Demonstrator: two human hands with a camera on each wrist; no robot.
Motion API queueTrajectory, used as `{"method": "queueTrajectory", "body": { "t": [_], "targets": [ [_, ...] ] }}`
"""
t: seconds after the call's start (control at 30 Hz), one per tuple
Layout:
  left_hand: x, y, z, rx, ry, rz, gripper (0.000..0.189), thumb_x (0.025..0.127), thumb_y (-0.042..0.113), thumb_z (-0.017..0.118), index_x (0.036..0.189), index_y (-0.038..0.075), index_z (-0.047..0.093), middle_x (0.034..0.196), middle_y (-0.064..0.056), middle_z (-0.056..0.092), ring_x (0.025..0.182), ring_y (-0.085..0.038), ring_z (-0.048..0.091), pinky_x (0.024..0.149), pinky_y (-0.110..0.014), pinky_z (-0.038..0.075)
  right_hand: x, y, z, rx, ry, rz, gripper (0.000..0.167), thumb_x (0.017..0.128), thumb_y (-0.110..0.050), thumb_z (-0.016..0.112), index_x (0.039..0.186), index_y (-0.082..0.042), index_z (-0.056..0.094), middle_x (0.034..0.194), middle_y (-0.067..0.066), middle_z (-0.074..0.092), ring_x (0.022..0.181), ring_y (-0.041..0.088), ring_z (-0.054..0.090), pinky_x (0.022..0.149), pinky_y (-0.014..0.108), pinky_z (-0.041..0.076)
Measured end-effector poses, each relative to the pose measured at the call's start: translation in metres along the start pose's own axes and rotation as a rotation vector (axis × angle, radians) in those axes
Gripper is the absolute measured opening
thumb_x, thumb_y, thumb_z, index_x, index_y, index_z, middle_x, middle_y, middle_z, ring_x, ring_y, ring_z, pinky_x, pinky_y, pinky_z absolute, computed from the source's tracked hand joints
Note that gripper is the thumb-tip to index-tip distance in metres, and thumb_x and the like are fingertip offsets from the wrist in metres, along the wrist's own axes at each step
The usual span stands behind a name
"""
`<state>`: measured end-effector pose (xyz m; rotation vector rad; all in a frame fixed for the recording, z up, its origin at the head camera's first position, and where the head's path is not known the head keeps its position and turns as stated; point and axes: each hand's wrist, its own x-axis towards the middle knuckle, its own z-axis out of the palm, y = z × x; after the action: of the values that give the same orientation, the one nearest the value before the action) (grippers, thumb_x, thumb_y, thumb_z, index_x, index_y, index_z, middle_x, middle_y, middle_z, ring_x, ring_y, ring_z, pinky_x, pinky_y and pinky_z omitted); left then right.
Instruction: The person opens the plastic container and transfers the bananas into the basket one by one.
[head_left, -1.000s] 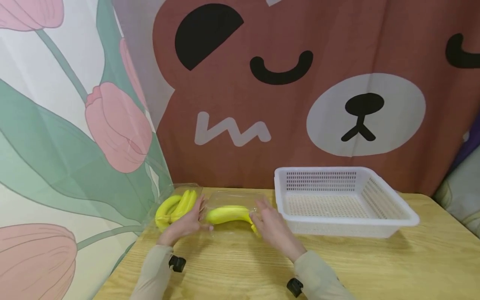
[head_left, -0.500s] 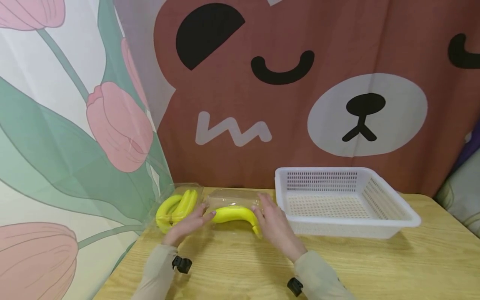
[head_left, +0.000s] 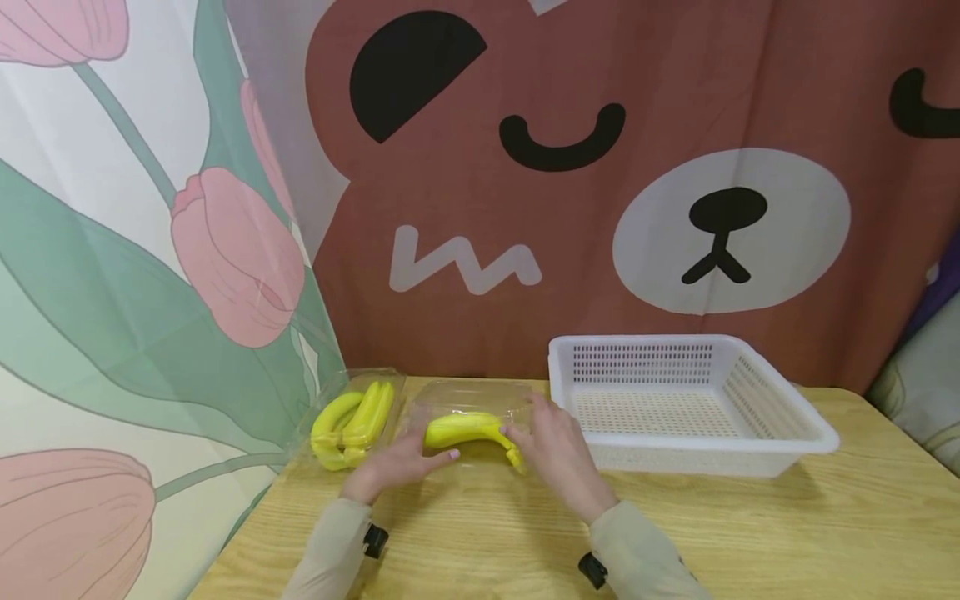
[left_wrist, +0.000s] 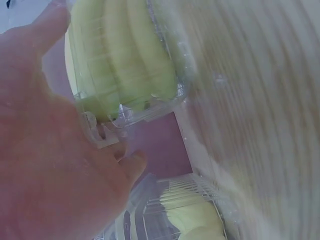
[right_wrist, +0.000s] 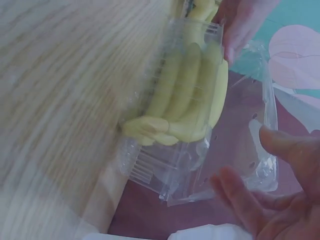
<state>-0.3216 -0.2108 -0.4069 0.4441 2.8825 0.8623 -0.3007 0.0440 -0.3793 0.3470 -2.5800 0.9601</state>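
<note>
A bunch of bananas (head_left: 465, 429) lies in a clear plastic clamshell box (right_wrist: 172, 165) on the wooden table, its lid (right_wrist: 267, 110) raised at the back. My left hand (head_left: 401, 462) is at the box's left end, thumb stretched along the front and fingers by the end wall, partly hidden. In the left wrist view the thumb of my left hand (left_wrist: 55, 150) reaches over the box edge beside the bananas. At the right end, my right hand (head_left: 558, 446) has its fingers spread near the lid, the thumb close to the banana stem. The right wrist view shows its fingers (right_wrist: 237, 192) loosely extended.
A second clear box (head_left: 393, 377) holding bananas (head_left: 352, 425) stands to the left. The white perforated basket (head_left: 690, 442) is at the right, close to my right hand. Printed cloth (head_left: 450, 333) hangs behind the wooden table (head_left: 480, 533).
My left hand has shifted right and toward me, away from the left box, its thumb now in front of the bananas. The right hand stays near the box's right end with small finger movements.
</note>
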Motion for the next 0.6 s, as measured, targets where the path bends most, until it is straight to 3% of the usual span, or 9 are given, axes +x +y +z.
{"method": "queueTrajectory", "body": {
  "t": [0.2, 0.37, 0.47, 0.53, 0.6],
  "targets": [
    [0.0003, -0.0002, 0.0021, 0.011, 0.006, -0.034, 0.100, 0.093, 0.058, 0.058, 0.158, 0.006, 0.002, 0.163, -0.015, -0.005, 0.148, -0.034, 0.007, 0.115, -0.056, 0.019, 0.0002, 0.0001, -0.0019, -0.011, 0.001, 0.046, 0.059, 0.086, -0.042, 0.075, 0.125, -0.004, 0.054, 0.098, 0.011, 0.059, 0.071, 0.023, 0.058, 0.063, 0.037, 0.053],
    [-0.0007, -0.0011, 0.0028, 0.023, 0.017, -0.057, 0.103, 0.091, 0.061, 0.058, 0.158, 0.010, -0.003, 0.163, -0.010, -0.008, 0.148, -0.031, 0.005, 0.115, -0.054, 0.021, 0.0002, -0.0016, -0.0053, 0.050, -0.013, 0.039, 0.052, 0.092, -0.038, 0.069, 0.130, -0.006, 0.052, 0.072, 0.001, 0.059, 0.060, 0.017, 0.055, 0.054, 0.034, 0.048],
    [-0.0010, -0.0011, 0.0027, 0.023, 0.030, -0.053, 0.104, 0.091, 0.059, 0.059, 0.158, 0.010, -0.002, 0.164, -0.009, -0.007, 0.148, -0.029, 0.006, 0.115, -0.052, 0.022, 0.0011, -0.0020, -0.0071, 0.098, 0.020, -0.003, 0.046, 0.095, -0.030, 0.067, 0.133, -0.008, 0.052, 0.063, -0.002, 0.055, 0.052, 0.016, 0.050, 0.049, 0.032, 0.044],
    [-0.0011, -0.0008, 0.0025, 0.019, 0.037, -0.040, 0.104, 0.091, 0.058, 0.060, 0.158, 0.007, -0.001, 0.164, -0.011, -0.005, 0.149, -0.029, 0.005, 0.116, -0.051, 0.021, 0.0023, -0.0015, -0.0081, 0.116, 0.050, -0.052, 0.050, 0.096, -0.025, 0.066, 0.141, -0.011, 0.048, 0.077, 0.000, 0.065, 0.058, 0.016, 0.055, 0.053, 0.033, 0.047],
    [-0.0010, -0.0004, 0.0022, 0.016, 0.042, -0.030, 0.104, 0.091, 0.058, 0.061, 0.158, 0.005, 0.000, 0.164, -0.012, -0.002, 0.149, -0.029, 0.004, 0.117, -0.051, 0.018, 0.0034, 0.0000, -0.0094, 0.109, 0.060, -0.113, 0.061, 0.097, -0.023, 0.064, 0.151, -0.012, 0.036, 0.113, 0.008, 0.068, 0.085, 0.022, 0.065, 0.072, 0.040, 0.054]
  ]
}}
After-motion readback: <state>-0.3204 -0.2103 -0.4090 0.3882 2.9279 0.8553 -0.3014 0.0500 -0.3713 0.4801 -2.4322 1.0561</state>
